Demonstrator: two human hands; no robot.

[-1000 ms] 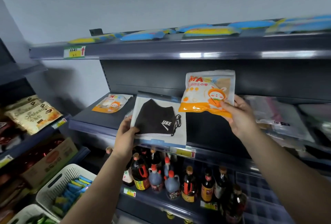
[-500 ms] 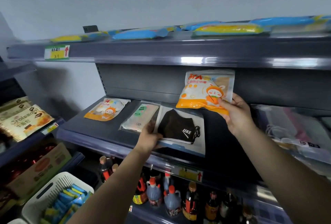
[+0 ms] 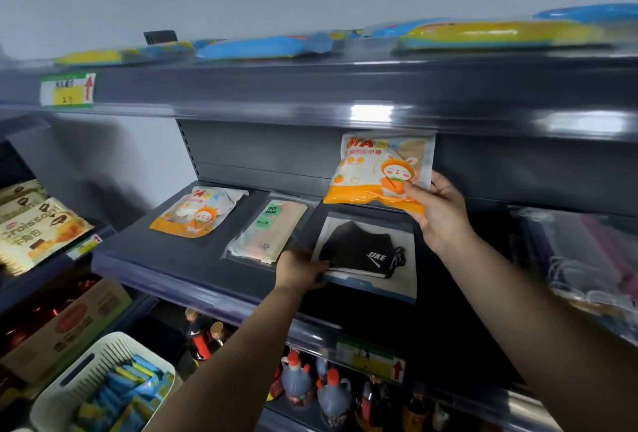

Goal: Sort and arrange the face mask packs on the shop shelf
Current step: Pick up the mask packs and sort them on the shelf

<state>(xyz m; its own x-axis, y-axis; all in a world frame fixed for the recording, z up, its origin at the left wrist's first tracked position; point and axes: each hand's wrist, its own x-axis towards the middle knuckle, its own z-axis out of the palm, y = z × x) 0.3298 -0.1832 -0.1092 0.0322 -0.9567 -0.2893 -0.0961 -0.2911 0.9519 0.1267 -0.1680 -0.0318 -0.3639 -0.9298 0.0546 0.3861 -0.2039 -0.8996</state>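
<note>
On the dark middle shelf (image 3: 179, 266) lie three mask packs in a row: an orange cartoon pack (image 3: 193, 210) at the left, a beige pack labelled FACE MASK (image 3: 269, 231) in the middle, and a clear pack with a black mask (image 3: 366, 255) at the right. My left hand (image 3: 300, 269) grips the black mask pack by its left edge as it lies on the shelf. My right hand (image 3: 438, 210) holds a second orange cartoon pack (image 3: 379, 169) upright in the air, above the black mask pack.
More clear mask packs (image 3: 587, 259) are piled at the shelf's right end. Blue and yellow packs (image 3: 269, 47) lie on the top shelf. Sauce bottles (image 3: 310, 386) stand on the shelf below. A white basket (image 3: 100, 383) and croissant bags (image 3: 34, 228) are at the left.
My left hand has carried the black mask pack from the shelf's front edge back and to the right, laying it beside the beige pack. My right hand keeps the orange pack raised.
</note>
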